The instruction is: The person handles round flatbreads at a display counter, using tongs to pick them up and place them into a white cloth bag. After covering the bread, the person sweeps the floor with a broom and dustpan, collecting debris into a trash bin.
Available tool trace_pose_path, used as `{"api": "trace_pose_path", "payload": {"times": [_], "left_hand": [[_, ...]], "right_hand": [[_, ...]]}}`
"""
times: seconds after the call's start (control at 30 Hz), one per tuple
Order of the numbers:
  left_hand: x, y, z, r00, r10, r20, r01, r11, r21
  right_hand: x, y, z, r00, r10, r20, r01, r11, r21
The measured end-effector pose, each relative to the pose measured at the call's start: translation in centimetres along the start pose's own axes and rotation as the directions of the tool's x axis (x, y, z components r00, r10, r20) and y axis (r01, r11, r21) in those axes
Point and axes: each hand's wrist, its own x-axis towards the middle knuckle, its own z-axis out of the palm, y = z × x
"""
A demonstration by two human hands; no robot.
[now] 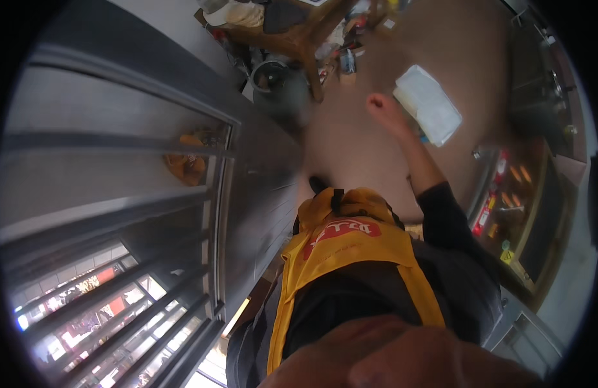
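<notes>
A person's right hand (384, 111), blurred and curled, its grip impossible to tell, is just left of a white package (429, 103); the left hand is hidden. Murk obscures the contents of a dark bucket (287, 102).

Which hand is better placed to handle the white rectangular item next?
Right, most likely: the right hand is extended and appears beside the white rectangular item, though contact is unclear. The left hand is out of view, so its reach can't be judged.
</notes>
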Motion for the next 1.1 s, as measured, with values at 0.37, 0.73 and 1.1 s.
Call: {"api": "trace_pose_path", "payload": {"times": [0.37,0.73,1.1], "left_hand": [[5.6,19.5,-2.9,0.988,-0.021,-0.155,-0.024,0.959,-0.282],[1.2,31.2,22.4,0.921,-0.211,-0.327,0.257,0.961,0.103],[2.0,45.2,38.3,0.819,-0.486,-0.305,0.186,0.727,-0.661]], "right_hand": [[31.0,-3.6,2.8,0.993,-0.121,-0.013,0.122,0.992,0.03],[66.5,3.5,4.9,0.92,-0.292,0.261,0.383,0.536,-0.752],[44.3,-3.8,10.3,0.44,-0.714,0.545,0.839,0.544,0.035]]}}
